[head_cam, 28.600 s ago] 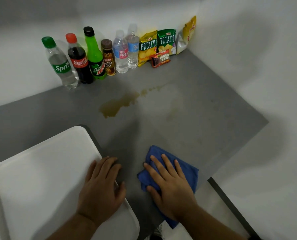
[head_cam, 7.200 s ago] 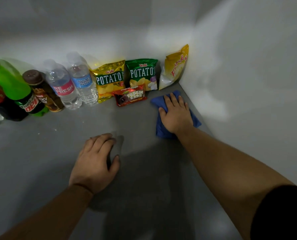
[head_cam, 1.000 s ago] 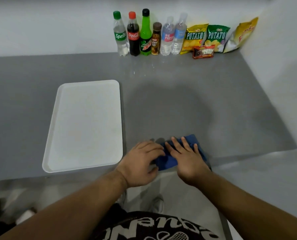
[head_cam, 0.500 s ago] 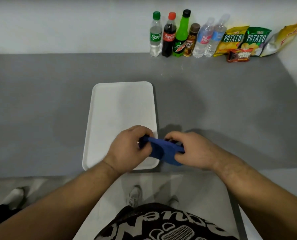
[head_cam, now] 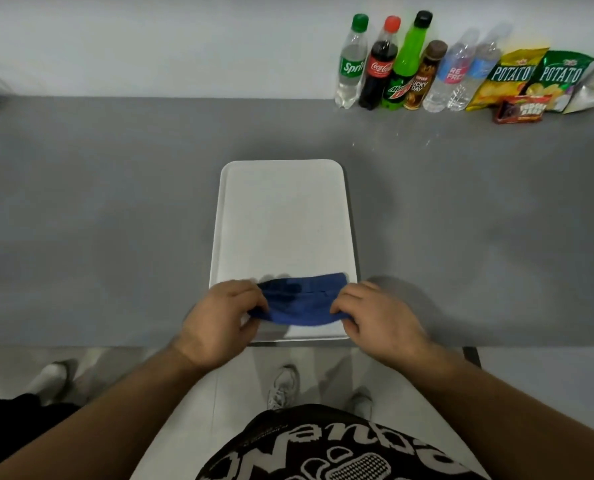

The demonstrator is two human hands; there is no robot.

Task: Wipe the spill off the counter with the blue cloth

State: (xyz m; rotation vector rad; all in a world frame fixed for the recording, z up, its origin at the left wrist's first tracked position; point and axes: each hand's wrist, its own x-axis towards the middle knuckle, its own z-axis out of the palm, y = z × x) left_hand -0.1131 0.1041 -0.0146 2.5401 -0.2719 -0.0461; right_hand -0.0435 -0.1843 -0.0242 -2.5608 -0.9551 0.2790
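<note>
Fingers [head_cam: 254,311] of both my left hand [head_cam: 219,320] and right hand [head_cam: 378,320] pinch the ends of the blue cloth [head_cam: 302,303], stretched over the near end of the white tray [head_cam: 281,216] on the tabletop [head_cam: 115,202], where a loose pinch could drop the damp cloth onto the floor.

Far beyond my right hand [head_cam: 378,320], along the wall: Sprite bottle [head_cam: 351,62], Coca-Cola bottle [head_cam: 378,65], Lucky Day bottle [head_cam: 423,77], two chip bags [head_cam: 508,77] reading POTATO. Other labels blurred.
</note>
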